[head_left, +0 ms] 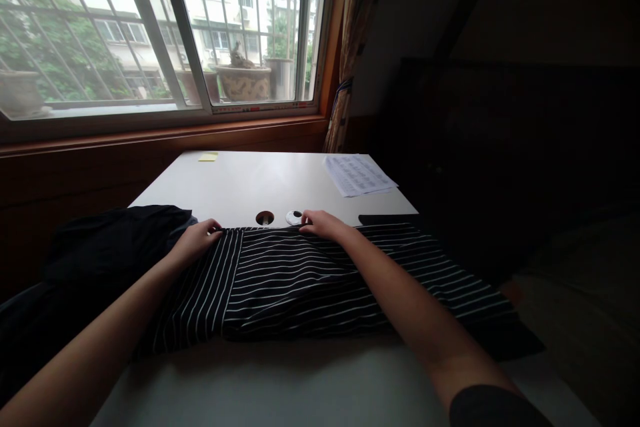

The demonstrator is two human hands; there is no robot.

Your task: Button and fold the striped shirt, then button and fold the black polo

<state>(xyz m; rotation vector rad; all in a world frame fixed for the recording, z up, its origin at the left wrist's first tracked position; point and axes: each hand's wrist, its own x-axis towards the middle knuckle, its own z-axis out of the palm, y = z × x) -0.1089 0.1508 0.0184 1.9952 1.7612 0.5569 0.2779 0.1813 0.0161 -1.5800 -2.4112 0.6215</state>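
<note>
A black garment with thin white stripes lies spread across the white table, its right part reaching past the table's right side. At its far edge on the left, my left hand pinches the cloth between bent fingers. My right hand grips the same far edge nearer the middle, beside a white round disc with a dark opening. The stripes run in different directions left and right of a vertical seam. Some soft folds show in the middle. What kind of garment it is, I cannot tell.
Dark clothes are heaped at the table's left edge. A round hole is in the tabletop. Printed sheets lie at the back right, a yellow sticky note at the back left. Behind stand a barred window and a tied curtain.
</note>
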